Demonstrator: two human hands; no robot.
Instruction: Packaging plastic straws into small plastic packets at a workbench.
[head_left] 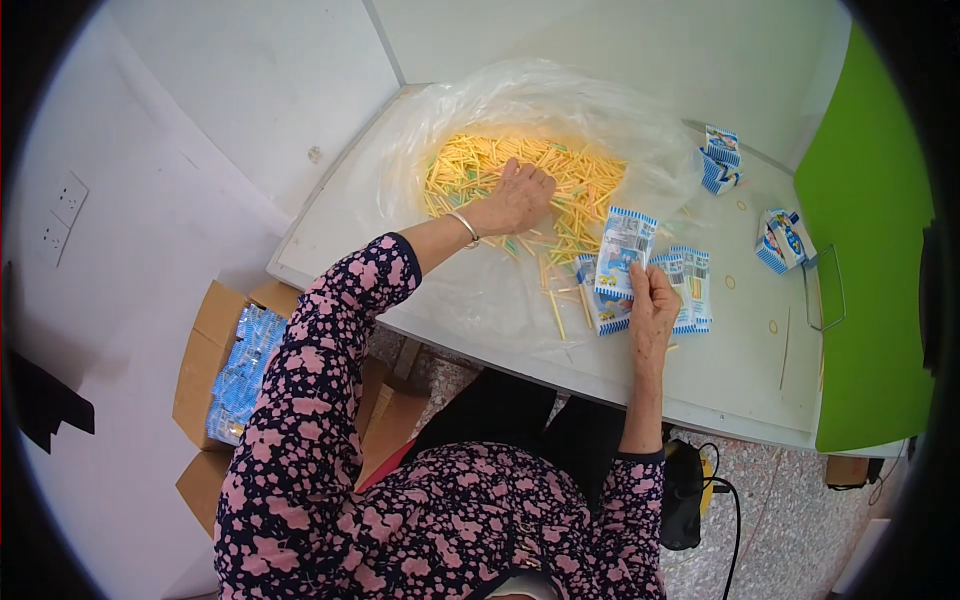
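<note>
My left hand (522, 197), wearing a bangle, reaches into a heap of thin yellow sticks (590, 185), with some pale green and pinkish ones among them. Its fingers are curled down into the heap, and their tips are hidden. The heap lies in a large clear plastic bag (400, 165) spread over the table. Between thumb and fingers, my right hand (653, 305) grips a small blue-and-white packet (625, 240), upright beside the heap. More such packets (693, 290) lie on the table under and next to that hand. A few loose sticks (557, 312) are scattered left of them.
Bundles of blue-and-white packets (783, 240) sit at the right, near a green panel (865, 250) and a wire stand (828, 290). Several rubber bands (730, 283) lie on the white table (745, 375). Left below stands an open cardboard box (200, 370) of packets.
</note>
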